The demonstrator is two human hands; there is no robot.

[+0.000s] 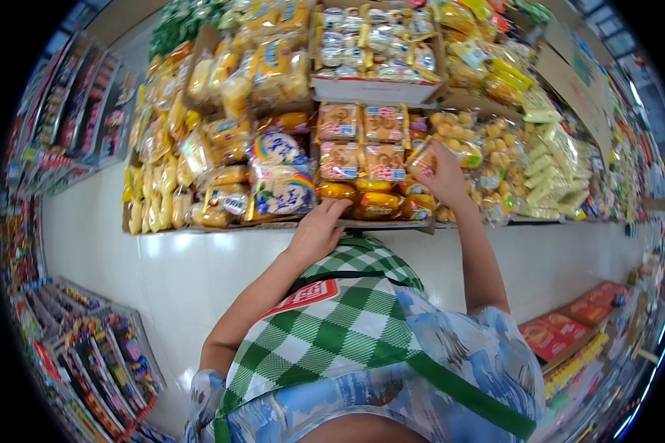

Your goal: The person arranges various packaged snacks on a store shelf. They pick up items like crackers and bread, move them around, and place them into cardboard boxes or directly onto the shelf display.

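My left hand (319, 230) rests at the front edge of the display, fingers stretched over the nearest wrapped brown bun (338, 191), thumb apart. To the right, my right hand (446, 179) has its fingers closed on a clear-wrapped bread pack (422, 162), partly hidden by the hand. Between the hands lie glossy orange-brown buns (377, 207) in clear film. Behind them stand square packs of sliced brown cake (340, 160) in two stacked rows. Just left of these are white bags with a rainbow print (281, 190).
A white carton (377, 90) of small wrapped cakes sits farther back. Bags of small round buns (499, 144) and pale green-yellow packs (554, 170) lie to the right, long yellow breads (155, 193) to the left. Shelf racks (100, 362) line the left; red boxes (569, 325) stand at the lower right.
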